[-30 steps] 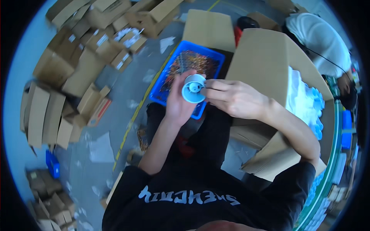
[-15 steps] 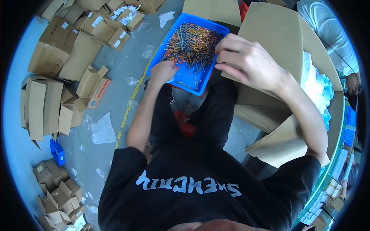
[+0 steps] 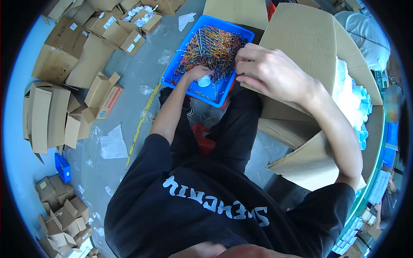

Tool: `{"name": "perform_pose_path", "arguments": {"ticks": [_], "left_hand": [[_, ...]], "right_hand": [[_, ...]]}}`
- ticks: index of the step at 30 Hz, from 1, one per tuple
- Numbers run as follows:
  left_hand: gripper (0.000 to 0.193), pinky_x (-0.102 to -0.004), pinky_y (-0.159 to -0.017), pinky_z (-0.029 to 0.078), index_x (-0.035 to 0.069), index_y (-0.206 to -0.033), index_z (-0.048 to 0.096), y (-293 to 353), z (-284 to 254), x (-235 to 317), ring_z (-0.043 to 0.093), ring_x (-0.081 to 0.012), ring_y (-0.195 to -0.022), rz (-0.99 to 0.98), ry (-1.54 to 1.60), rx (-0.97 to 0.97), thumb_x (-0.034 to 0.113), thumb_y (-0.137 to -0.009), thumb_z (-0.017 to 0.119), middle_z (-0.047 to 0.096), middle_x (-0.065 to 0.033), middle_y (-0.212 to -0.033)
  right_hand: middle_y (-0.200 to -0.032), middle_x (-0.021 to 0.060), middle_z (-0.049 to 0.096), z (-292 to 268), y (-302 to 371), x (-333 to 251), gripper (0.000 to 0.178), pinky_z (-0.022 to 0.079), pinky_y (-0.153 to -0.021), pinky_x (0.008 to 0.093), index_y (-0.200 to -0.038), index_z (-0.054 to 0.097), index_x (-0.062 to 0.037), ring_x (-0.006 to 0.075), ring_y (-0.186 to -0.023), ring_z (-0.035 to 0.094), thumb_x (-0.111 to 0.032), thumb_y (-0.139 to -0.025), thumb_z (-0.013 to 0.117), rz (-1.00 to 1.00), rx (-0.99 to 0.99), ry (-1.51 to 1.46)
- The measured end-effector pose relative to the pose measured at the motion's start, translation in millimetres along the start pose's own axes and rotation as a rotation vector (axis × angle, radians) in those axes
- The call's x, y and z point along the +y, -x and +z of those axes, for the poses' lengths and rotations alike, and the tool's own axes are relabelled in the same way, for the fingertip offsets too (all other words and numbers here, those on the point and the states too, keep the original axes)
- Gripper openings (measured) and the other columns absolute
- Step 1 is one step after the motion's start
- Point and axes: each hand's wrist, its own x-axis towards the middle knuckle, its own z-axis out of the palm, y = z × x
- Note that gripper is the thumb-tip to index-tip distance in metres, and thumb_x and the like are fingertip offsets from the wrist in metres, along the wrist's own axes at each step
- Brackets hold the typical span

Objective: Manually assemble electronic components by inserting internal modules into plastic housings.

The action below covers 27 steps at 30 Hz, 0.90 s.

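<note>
My left hand (image 3: 198,73) is inside the blue plastic tray (image 3: 174,71), its fingers closed round a pale blue cup-like cylinder (image 3: 204,81) whose round end shows. A dense heap of thin sticks with coloured tips (image 3: 215,47), mostly orange and dark, fills the tray's far and middle part; a few lie loose on its near floor. Just over the tray's right rim, my right hand (image 3: 271,71) has its fingers curled with the thumb near them. Whatever it may hold is hidden behind the fingers.
At my right stands a large open carton (image 3: 301,38) with pale blue cylinders (image 3: 361,99) inside. Opened cartons (image 3: 51,116) are piled along the left wall. A yellow line (image 3: 142,122) runs on the floor, where plastic scraps lie. A small blue bin (image 3: 63,167) sits far left.
My left hand has moved right and a little away from me, further into the tray, and the pale blue cylinder in it now shows clearly. My right hand has shifted slightly left.
</note>
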Motion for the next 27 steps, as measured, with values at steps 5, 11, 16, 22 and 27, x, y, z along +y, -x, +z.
{"name": "perform_pose_path", "arguments": {"ticks": [5,11,16,22,27], "left_hand": [[0.032,-0.0331,-0.084,0.049,0.008,-0.107,0.07,12.9,-19.9,-30.3,0.066,-0.0244,-0.094,0.066,0.109,0.056,0.03,-0.086,0.06,0.069,-0.0137,-0.102],[0.035,-0.031,-0.082,0.049,0.004,-0.109,0.067,17.3,-2.2,-27.0,0.065,-0.0198,-0.091,0.167,-0.145,0.074,0.029,-0.086,0.059,0.069,-0.0108,-0.098],[0.038,-0.0353,-0.084,0.049,0.003,-0.109,0.066,9.3,20.0,-27.4,0.065,-0.0246,-0.093,0.231,-0.298,0.101,0.031,-0.086,0.059,0.068,-0.0152,-0.099],[0.039,-0.0342,-0.083,0.05,0.001,-0.108,0.067,5.0,20.1,-16.2,0.065,-0.0216,-0.092,0.005,-0.076,0.006,0.031,-0.085,0.06,0.068,-0.0124,-0.097],[0.04,-0.0313,-0.074,0.051,0.0,-0.107,0.068,41.6,3.5,6.3,0.065,-0.017,-0.082,-0.164,0.561,-0.086,0.033,-0.086,0.059,0.067,-0.0092,-0.094]], "right_hand": [[-0.099,0.0139,0.062,1.2,-3.5,-1.1,0.017,0.053,-0.085,0.0387,-0.091,0.065,0.0001,0.029,-0.1,0.061,-0.014,-0.083,0.065,0.0,-0.051,-0.017],[-0.102,0.0143,0.063,7.4,5.2,0.6,0.021,0.054,-0.083,0.0388,-0.099,0.065,-0.0014,0.0286,-0.098,0.063,-0.015,-0.083,0.066,0.03,-0.078,0.018],[-0.104,0.0143,0.063,6.3,-0.9,-3.6,0.027,0.054,-0.082,0.0387,-0.106,0.063,-0.0025,0.0285,-0.098,0.064,-0.015,-0.083,0.067,0.047,-0.099,0.032],[-0.109,0.0158,0.062,3.2,-0.1,-2.6,0.031,0.055,-0.083,0.0389,-0.11,0.062,-0.0018,0.0298,-0.099,0.064,-0.016,-0.083,0.067,0.062,-0.104,0.028],[-0.114,0.0176,0.06,4.8,0.1,-6.1,0.037,0.055,-0.084,0.0394,-0.116,0.058,-0.0016,0.0318,-0.1,0.064,-0.016,-0.084,0.067,0.114,-0.094,0.02]]}}
